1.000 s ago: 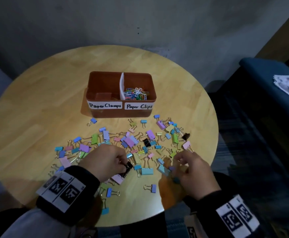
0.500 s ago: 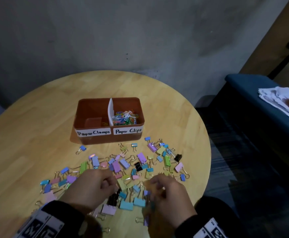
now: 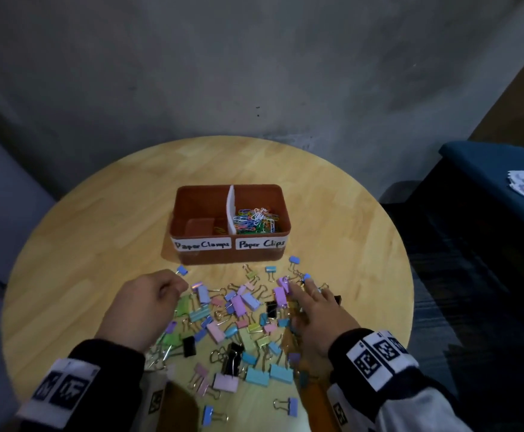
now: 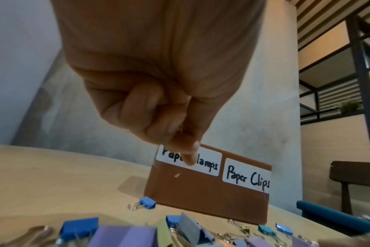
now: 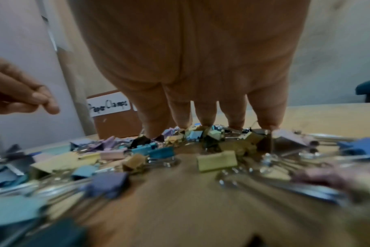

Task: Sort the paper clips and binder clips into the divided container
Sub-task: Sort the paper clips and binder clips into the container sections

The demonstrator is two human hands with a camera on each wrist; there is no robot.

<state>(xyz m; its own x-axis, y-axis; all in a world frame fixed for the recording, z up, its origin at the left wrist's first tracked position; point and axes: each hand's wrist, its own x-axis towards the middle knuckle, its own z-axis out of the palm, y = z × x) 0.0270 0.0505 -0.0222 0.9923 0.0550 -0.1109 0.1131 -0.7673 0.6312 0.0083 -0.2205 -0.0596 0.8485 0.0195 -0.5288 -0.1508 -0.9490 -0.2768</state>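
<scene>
- Binder clips [image 3: 239,325] in many pastel colours, with a few black ones, lie scattered over the near half of the round wooden table [image 3: 83,244], in front of the container.
- Divided container [image 3: 231,255], a brown box, stands near the table's middle; a white divider splits it into a left half labelled "Paper Clamps" and a right half labelled "Paper Clips".
- Paper clips [image 3: 256,221] lie heaped in the right compartment; the left one looks almost bare.
- Left hand [image 3: 144,307] hovers above the left side of the pile, fingers curled into a fist, thumb against forefinger; whether it pinches anything cannot be told.
- Right hand [image 3: 316,313] lies spread with straight fingers, its fingertips [image 5: 203,120] resting on the clips at the right side of the pile.
</scene>
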